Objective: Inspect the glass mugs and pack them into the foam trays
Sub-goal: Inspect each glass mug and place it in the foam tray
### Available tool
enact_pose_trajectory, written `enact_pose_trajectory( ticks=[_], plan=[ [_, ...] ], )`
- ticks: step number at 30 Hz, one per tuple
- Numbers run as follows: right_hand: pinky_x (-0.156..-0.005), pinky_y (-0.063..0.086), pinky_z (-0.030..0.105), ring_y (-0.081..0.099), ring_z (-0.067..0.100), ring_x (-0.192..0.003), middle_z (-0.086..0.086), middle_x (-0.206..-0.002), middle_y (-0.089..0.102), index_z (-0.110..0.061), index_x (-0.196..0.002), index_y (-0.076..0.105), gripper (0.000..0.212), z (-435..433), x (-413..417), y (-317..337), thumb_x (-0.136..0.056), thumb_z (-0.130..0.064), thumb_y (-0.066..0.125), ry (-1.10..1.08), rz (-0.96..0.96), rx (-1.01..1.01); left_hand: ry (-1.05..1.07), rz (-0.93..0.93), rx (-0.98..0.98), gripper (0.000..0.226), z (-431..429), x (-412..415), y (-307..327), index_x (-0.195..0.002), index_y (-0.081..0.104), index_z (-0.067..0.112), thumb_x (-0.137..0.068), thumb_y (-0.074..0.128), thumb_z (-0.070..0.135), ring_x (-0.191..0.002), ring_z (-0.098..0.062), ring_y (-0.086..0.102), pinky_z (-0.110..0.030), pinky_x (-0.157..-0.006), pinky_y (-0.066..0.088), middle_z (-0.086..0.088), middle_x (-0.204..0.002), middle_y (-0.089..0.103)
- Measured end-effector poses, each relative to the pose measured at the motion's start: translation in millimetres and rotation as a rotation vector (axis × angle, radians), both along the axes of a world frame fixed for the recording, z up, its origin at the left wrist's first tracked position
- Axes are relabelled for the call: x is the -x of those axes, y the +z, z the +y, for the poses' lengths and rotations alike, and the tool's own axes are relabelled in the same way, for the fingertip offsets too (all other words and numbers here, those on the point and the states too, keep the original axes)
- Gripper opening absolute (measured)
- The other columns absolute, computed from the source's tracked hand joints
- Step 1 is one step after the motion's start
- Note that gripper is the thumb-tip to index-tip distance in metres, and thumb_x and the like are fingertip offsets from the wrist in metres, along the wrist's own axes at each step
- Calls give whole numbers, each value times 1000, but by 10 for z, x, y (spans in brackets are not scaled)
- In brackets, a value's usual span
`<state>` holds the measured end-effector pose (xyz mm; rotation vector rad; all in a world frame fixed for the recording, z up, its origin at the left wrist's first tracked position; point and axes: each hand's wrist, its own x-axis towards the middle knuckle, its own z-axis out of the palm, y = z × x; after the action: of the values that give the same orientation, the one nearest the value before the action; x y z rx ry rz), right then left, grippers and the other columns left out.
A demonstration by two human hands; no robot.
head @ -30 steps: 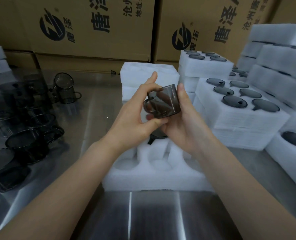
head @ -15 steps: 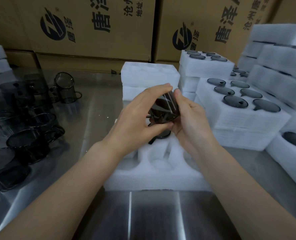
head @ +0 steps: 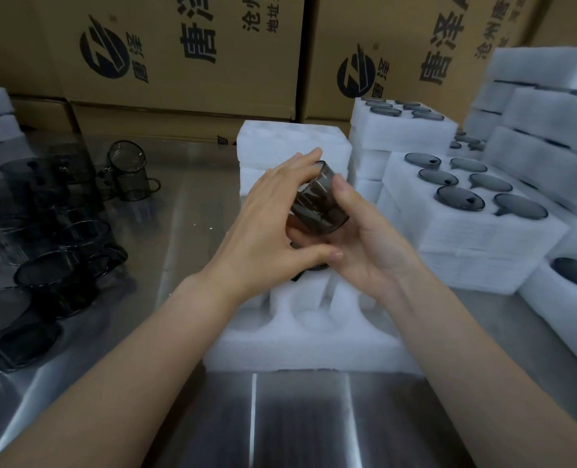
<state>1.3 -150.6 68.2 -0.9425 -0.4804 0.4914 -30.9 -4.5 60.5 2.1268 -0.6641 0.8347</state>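
Glass is judged light, slippery and breakable. The mug [head: 319,206] is clasped round its wall, the surest hold, by left hand [head: 267,224] and right hand [head: 368,241].

- I'm at a factory packing station.
- Beyond my left hand [head: 267,224]: stacked brown printed cardboard cartons [head: 185,52].
- Right of my right hand [head: 368,241]: piled white foam trays [head: 476,241] holding mugs.
- Left of my left hand: loose smoky grey glass mugs [head: 57,282] crowd a shiny steel tabletop [head: 192,211].
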Motion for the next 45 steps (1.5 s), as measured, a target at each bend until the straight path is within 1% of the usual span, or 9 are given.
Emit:
enact_pose_trajectory(
  ticks=[4,7,13,20,25,30,35,39,45],
  plan=[
    [-74,57,39,68,32,-105,16,-118,64,-10,-131,56,50,4,13,-10,-82,-14,70,-114,-11,6,-9,15,81,81,-4,9,-28,-139,39,20,-72,83,27,-132,1,43,-12,-101,39,9,-147,44],
    [-64,57,41,70,33,-97,12,-104,69,-16,-124,51,54,34,28,-26,-75,-9,75,-234,-62,34,-42,51,119,85,-19,15,-36,-144,30,28,-76,79,16,-132,4,42,-2,-91,39,11,-147,43],
    [-59,57,39,71,35,-91,11,-97,72,-20,-116,47,49,35,66,-26,-77,-20,76,-320,-162,82,16,-37,44,82,-14,22,-37,-148,37,12,-75,76,3,-129,-1,48,-7,-97,38,2,-143,50],
    [-64,58,48,70,37,-89,12,-95,73,-15,-118,46,57,17,69,3,-73,-29,78,-336,-178,36,-60,-23,17,80,-4,17,-28,-146,37,12,-75,70,-6,-146,-13,25,-20,-114,29,3,-153,38],
    [-65,56,54,69,40,-94,17,-99,71,-17,-101,53,36,-10,48,-10,-74,-28,74,-356,-122,-6,-77,-18,0,78,-3,22,-16,-144,40,11,-73,70,-7,-148,-19,22,-32,-119,25,-3,-155,33],
    [-66,56,58,70,38,-90,17,-92,68,-14,-84,55,20,-32,28,0,-79,-26,70,-360,-71,-53,-61,-24,-2,80,3,19,-6,-144,40,12,-73,74,-6,-146,-17,28,-40,-116,32,-7,-156,32],
    [-79,56,58,67,31,-95,9,-93,68,-16,-106,59,16,-14,25,9,-92,-21,63,-322,-42,-60,-101,60,62,91,4,31,4,-151,23,21,-75,68,-3,-136,3,34,-16,-110,31,15,-145,38],
    [-78,55,35,67,22,-97,5,-104,69,-24,-125,59,36,-47,24,54,-90,-21,64,-320,-84,29,-137,207,181,95,48,27,-11,-153,13,30,-77,67,9,-141,-1,29,-26,-115,29,8,-153,34],
    [-84,56,41,67,23,-94,11,-111,68,-18,-147,38,62,-11,37,75,-90,-11,63,-437,-15,-20,47,293,261,79,62,-51,-30,-149,34,29,-78,63,10,-131,-4,43,-19,-104,36,10,-145,46]
  ],
)
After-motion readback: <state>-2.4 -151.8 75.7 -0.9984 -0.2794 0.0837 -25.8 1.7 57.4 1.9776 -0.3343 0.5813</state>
